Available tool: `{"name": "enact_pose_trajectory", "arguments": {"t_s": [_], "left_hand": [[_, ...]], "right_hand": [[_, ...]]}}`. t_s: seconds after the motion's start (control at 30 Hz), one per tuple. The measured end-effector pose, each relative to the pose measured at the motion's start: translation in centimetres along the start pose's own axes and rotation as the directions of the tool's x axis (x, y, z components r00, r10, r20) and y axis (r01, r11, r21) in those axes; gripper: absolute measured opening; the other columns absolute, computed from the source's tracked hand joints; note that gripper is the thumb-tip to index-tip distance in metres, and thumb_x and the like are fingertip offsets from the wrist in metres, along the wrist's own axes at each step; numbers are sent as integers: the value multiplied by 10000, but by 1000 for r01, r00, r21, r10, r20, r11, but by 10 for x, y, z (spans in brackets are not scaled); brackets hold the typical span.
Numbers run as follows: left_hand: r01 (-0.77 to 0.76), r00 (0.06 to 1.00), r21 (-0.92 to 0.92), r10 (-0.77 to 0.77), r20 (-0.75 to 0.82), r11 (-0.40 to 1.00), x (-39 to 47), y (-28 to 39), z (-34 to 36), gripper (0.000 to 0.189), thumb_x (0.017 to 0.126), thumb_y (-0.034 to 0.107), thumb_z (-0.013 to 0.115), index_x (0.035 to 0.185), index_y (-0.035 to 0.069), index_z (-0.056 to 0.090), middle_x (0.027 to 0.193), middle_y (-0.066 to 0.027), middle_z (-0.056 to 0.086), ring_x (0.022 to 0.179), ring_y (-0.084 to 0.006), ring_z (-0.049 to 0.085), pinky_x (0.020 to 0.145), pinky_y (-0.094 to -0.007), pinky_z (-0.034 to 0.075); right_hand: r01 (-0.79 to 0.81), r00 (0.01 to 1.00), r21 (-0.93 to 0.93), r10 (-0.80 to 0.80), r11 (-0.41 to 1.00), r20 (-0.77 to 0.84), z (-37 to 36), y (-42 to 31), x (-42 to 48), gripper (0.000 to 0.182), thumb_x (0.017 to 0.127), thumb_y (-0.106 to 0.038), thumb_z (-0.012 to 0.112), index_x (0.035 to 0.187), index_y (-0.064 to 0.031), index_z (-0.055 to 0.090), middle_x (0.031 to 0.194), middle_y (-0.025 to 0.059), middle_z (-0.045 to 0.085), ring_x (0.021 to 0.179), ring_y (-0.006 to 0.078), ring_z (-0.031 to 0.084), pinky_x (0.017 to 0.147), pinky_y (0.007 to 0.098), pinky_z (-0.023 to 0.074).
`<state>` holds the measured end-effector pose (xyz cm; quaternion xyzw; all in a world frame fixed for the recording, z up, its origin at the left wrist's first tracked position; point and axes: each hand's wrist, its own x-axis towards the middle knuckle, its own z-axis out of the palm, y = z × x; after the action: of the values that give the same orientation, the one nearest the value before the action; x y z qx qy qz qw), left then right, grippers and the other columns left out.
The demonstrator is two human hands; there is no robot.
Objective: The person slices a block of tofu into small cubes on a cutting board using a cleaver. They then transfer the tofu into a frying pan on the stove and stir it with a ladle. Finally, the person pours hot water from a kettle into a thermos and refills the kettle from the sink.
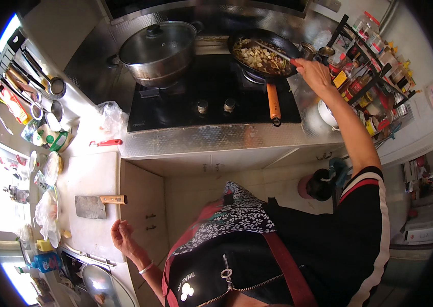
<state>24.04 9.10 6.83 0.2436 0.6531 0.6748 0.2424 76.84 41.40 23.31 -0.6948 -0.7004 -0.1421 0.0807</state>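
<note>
My right hand [314,76] grips the red handle of a metal spatula [274,50], whose far end lies among the food in a black wok [295,44] on the right burner. Pale cubes and darker shredded bits [256,57] fill the wok, and its orange handle [273,101] points towards me. On the left burner stands a large steel pot [155,73] under a glass lid [159,42]. My left hand [123,235], fingers curled with nothing visible in them, hovers by the edge of a white cutting board [93,169]. A cleaver [90,206] with a wooden handle lies flat on that board.
A rack of jars and bottles [370,82] stands right of the stove. Utensils [55,86] hang on the left wall. A red-handled peeler or knife [106,142] and a plastic bag [109,119] lie left of the stove. Another lid [99,286] is at lower left.
</note>
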Motion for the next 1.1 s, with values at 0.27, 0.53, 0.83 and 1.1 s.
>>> {"name": "enact_pose_trajectory", "arguments": {"t_s": [0.27,0.53,0.83,1.1], "left_hand": [[71,996,-89,-76,-56,994,1,-13,-14,226,900,195,560,1075,54,542,864,-15,591,734,-68,524,654,-184,426],[48,998,-66,-45,50,997,13,2,12,198,903,190,556,1042,49,554,852,-7,574,729,-59,501,657,-176,408],[45,999,-41,-45,-15,998,8,-2,2,195,902,192,557,1035,49,560,844,-9,580,723,-66,502,656,-182,408],[40,997,-33,-41,-58,999,2,-5,-13,216,901,173,555,1076,49,533,842,-19,585,720,-75,521,643,-183,417]], "right_hand": [[32,999,-66,-30,997,32,-98,29,-59,278,811,-218,606,1080,-152,624,830,103,654,742,269,630,651,354,475],[2,992,117,-17,993,125,-56,18,-55,183,819,-230,561,958,-129,624,857,101,639,801,310,603,689,414,451],[-62,998,107,61,992,8,-42,6,-24,178,838,-223,552,986,-151,618,813,128,646,773,333,614,671,429,469],[68,998,27,-68,997,-6,-24,15,-34,173,833,-218,564,984,-152,616,799,125,642,773,321,611,656,432,461]]}}
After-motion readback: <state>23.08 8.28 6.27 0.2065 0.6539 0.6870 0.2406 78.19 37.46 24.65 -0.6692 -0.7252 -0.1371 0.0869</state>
